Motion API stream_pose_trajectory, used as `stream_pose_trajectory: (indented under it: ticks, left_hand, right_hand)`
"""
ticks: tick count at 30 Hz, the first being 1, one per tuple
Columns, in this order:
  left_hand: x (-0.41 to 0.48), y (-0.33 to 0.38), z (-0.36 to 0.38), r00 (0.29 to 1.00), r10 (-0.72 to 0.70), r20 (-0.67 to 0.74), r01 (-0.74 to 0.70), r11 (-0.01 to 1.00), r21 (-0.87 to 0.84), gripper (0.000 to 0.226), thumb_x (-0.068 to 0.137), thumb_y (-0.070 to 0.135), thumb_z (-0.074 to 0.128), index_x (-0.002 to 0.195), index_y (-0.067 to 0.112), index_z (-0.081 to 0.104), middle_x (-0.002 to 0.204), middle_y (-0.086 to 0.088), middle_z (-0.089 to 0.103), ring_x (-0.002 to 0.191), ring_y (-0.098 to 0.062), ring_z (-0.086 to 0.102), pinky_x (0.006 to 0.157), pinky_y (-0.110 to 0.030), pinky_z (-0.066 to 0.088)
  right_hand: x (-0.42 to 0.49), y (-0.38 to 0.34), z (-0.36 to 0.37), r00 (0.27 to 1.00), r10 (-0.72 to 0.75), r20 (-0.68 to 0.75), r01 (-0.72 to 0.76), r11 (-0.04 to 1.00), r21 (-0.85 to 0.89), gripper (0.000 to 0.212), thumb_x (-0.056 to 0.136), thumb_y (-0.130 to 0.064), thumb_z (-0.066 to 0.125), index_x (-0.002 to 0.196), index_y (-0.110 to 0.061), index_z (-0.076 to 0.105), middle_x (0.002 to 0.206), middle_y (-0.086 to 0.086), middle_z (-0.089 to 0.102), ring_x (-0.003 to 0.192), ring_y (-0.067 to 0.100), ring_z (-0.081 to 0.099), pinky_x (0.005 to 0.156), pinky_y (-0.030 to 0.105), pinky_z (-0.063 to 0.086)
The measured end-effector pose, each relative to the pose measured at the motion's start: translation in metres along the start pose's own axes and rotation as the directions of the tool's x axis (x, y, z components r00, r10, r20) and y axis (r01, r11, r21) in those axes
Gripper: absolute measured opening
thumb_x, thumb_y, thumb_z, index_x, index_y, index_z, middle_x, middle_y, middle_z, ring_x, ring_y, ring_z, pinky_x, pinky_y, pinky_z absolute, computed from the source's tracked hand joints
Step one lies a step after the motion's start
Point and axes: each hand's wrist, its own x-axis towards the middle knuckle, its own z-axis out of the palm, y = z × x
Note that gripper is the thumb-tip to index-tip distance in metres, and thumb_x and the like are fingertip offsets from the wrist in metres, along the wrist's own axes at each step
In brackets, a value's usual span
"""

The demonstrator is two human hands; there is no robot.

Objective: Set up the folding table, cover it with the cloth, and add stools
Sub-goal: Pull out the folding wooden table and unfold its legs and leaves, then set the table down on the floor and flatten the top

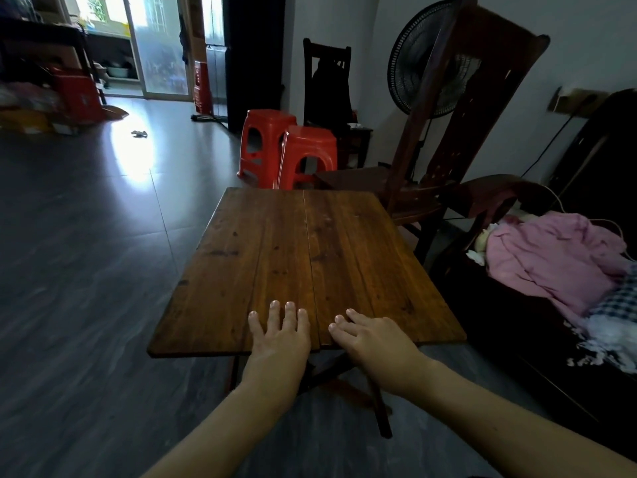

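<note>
The wooden folding table (300, 250) stands unfolded in front of me, its brown top flat with a seam down the middle and crossed legs under it. My left hand (281, 336) lies flat on the near edge, left of the seam, fingers apart. Just right of the seam, my right hand (372, 339) rests palm down on the same edge. Two red plastic stools (308, 155) stand side by side on the floor beyond the table's far edge. A pink cloth (555, 257) lies bunched on the dark sofa at the right.
A tall dark wooden chair (444, 139) stands close to the table's far right corner, with a standing fan (424, 60) behind it. The dark sofa (517, 326) runs along the right. Grey tiled floor (86, 257) spreads to the left. Red boxes (79, 94) sit far left.
</note>
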Motion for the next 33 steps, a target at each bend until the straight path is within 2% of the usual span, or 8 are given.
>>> stream_pose_trajectory:
  ticks: [5, 10, 12, 16, 19, 23, 27, 33]
  left_hand:
    - [-0.005, -0.001, 0.012, 1.0, 0.008, 0.008, -0.008, 1.0, 0.025, 0.099, 0.089, 0.031, 0.068, 0.153, 0.01, -0.004, 0.162, -0.019, -0.002, 0.148, -0.042, -0.005, 0.113, -0.067, 0.001]
    - [-0.003, -0.005, 0.011, 1.0, 0.018, 0.024, -0.018, 1.0, -0.012, 0.102, 0.086, 0.035, 0.07, 0.152, 0.011, -0.004, 0.162, -0.018, -0.002, 0.148, -0.041, -0.007, 0.112, -0.068, -0.001]
    - [-0.003, -0.005, 0.013, 0.999, 0.018, 0.035, -0.018, 1.0, -0.014, 0.104, 0.084, 0.035, 0.072, 0.152, 0.012, -0.004, 0.162, -0.018, -0.001, 0.148, -0.041, -0.006, 0.111, -0.068, -0.002]
    - [-0.005, -0.005, 0.015, 1.0, 0.023, 0.013, -0.023, 1.0, 0.002, 0.101, 0.085, 0.034, 0.071, 0.152, 0.011, -0.003, 0.162, -0.018, 0.001, 0.148, -0.041, -0.004, 0.111, -0.068, 0.0]
    - [-0.006, -0.007, 0.013, 0.999, 0.035, -0.006, -0.035, 0.999, -0.015, 0.101, 0.085, 0.035, 0.071, 0.152, 0.014, -0.002, 0.162, -0.016, 0.002, 0.149, -0.039, -0.002, 0.113, -0.066, 0.003]
    - [-0.004, -0.015, -0.003, 0.997, 0.075, -0.024, -0.077, 0.992, -0.104, 0.099, 0.08, 0.038, 0.074, 0.152, 0.023, 0.007, 0.163, -0.007, 0.007, 0.15, -0.031, 0.003, 0.116, -0.059, 0.008]
    - [0.005, -0.03, -0.024, 0.986, 0.152, 0.07, -0.132, 0.963, -0.235, 0.097, 0.08, 0.045, 0.07, 0.152, 0.033, 0.007, 0.164, 0.0, 0.003, 0.15, -0.025, -0.002, 0.118, -0.057, 0.005]
    - [0.026, -0.036, -0.043, 0.944, 0.128, 0.304, -0.017, 0.939, -0.342, 0.107, 0.069, 0.091, 0.042, 0.154, 0.036, 0.007, 0.164, 0.007, -0.005, 0.15, -0.021, -0.01, 0.116, -0.059, -0.005]
  right_hand:
    - [-0.008, -0.008, 0.009, 0.997, -0.009, -0.076, 0.011, 0.999, 0.033, 0.065, 0.058, -0.025, 0.094, 0.118, -0.018, 0.07, 0.116, 0.002, 0.072, 0.104, 0.021, 0.07, 0.066, 0.026, 0.059]
    - [-0.005, -0.007, 0.01, 0.996, 0.011, -0.088, -0.007, 0.999, 0.046, 0.067, 0.053, -0.028, 0.097, 0.114, -0.02, 0.071, 0.112, 0.0, 0.074, 0.1, 0.02, 0.072, 0.061, 0.027, 0.059]
    - [-0.004, -0.007, 0.011, 0.996, 0.032, -0.078, -0.028, 0.998, 0.052, 0.066, 0.063, -0.024, 0.092, 0.123, -0.018, 0.067, 0.122, 0.004, 0.07, 0.109, 0.023, 0.069, 0.067, 0.031, 0.061]
    - [-0.005, -0.01, 0.016, 0.999, 0.031, -0.005, -0.03, 0.989, 0.146, 0.058, 0.097, -0.017, 0.058, 0.15, -0.018, 0.035, 0.156, 0.006, 0.038, 0.143, 0.027, 0.036, 0.102, 0.042, 0.048]
    - [-0.002, -0.005, 0.01, 0.995, 0.058, -0.078, -0.041, 0.977, 0.211, 0.049, 0.095, -0.022, 0.062, 0.142, -0.019, 0.049, 0.148, 0.004, 0.05, 0.137, 0.024, 0.046, 0.104, 0.04, 0.047]
    - [0.008, 0.005, -0.003, 0.988, 0.13, -0.078, -0.101, 0.949, 0.3, 0.056, 0.088, -0.051, 0.064, 0.137, -0.024, 0.053, 0.142, -0.004, 0.053, 0.131, 0.014, 0.045, 0.105, 0.034, 0.043]
    - [0.018, 0.014, -0.002, 0.984, 0.168, 0.059, -0.178, 0.918, 0.355, 0.082, 0.079, -0.071, 0.061, 0.146, -0.028, 0.042, 0.154, -0.002, 0.037, 0.142, 0.018, 0.03, 0.113, 0.041, 0.032]
    - [0.031, 0.034, 0.011, 0.955, 0.164, 0.249, -0.257, 0.874, 0.413, 0.106, 0.068, -0.093, 0.041, 0.154, -0.038, 0.014, 0.165, 0.001, 0.006, 0.151, 0.023, 0.001, 0.121, 0.049, 0.005]
